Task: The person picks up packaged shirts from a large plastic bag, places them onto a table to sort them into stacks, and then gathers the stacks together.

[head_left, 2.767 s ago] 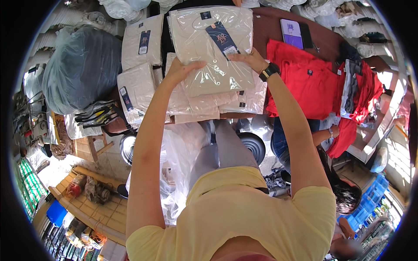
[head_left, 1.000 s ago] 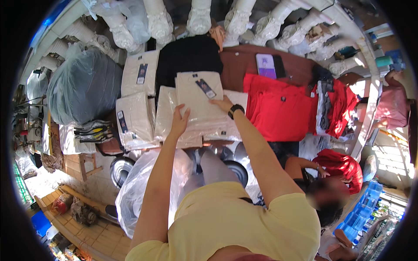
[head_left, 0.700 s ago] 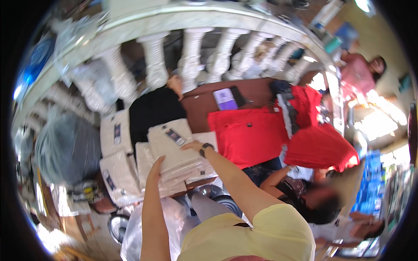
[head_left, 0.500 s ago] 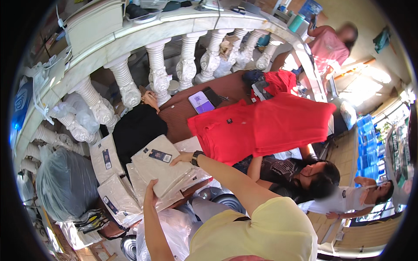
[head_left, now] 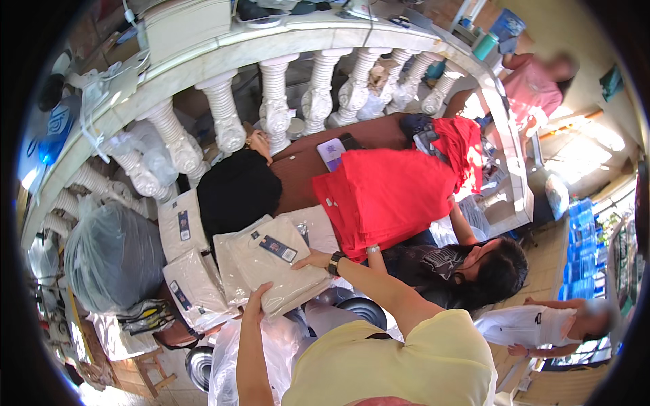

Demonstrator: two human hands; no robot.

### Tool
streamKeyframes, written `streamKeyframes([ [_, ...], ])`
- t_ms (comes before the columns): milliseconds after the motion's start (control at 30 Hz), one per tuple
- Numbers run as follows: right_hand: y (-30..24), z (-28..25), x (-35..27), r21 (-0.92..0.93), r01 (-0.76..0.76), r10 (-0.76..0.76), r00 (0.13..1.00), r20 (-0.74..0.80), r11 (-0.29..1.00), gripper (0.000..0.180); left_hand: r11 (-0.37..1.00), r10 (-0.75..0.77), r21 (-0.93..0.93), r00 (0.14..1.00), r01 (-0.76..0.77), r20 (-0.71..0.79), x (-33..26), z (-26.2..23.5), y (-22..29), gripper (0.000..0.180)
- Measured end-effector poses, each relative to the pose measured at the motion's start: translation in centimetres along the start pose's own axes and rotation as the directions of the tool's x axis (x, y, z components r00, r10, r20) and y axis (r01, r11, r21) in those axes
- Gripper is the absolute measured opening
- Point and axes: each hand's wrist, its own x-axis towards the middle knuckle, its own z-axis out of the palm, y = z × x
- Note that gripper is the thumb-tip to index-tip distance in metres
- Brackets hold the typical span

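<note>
I observe, remotely, my bare left forearm extending steeply from the lower edge of view; the left hand is clasped, thumb uppermost. My bare right forearm slants leftward, black watch at the wrist, the right hand likewise clasped, slightly farther forward.

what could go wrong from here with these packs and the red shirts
The cream pack at the left hand and right hand might slip, since its plastic wrap looks slick. The red cloth is right by the purple-and-white item, so it could cover or nudge it.
</note>
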Motion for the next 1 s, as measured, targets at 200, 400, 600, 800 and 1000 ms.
streamKeyframes([
  [200,1.3,-2.6,5.3,0.021,0.005,-0.005,0.999,-0.035,1.0,0.083,0.997,0.076,0.026,0.996,-0.077,0.042,2.5,0.0,3.0,0.067],
  [400,0.6,-1.9,6.8,-0.023,-0.038,0.037,0.998,-0.051,0.999,0.074,0.975,0.18,0.135,0.984,-0.177,-0.012,3.1,-0.3,4.1,0.075],
  [600,-0.9,-0.7,4.4,0.036,-0.084,0.084,0.996,0.002,0.996,0.066,0.978,0.18,0.107,0.984,-0.179,0.005,3.2,-0.6,3.2,0.075],
  [800,0.6,-3.1,5.3,-0.067,-0.004,0.0,0.998,-0.06,0.998,0.059,0.961,0.245,0.127,0.969,-0.247,0.027,3.3,0.9,3.3,0.079],
  [1000,-1.2,-3.3,2.7,0.009,-0.096,0.097,0.983,-0.159,0.995,0.055,0.941,0.31,0.131,0.95,-0.311,0.032,3.6,2.5,4.1,0.091],
])
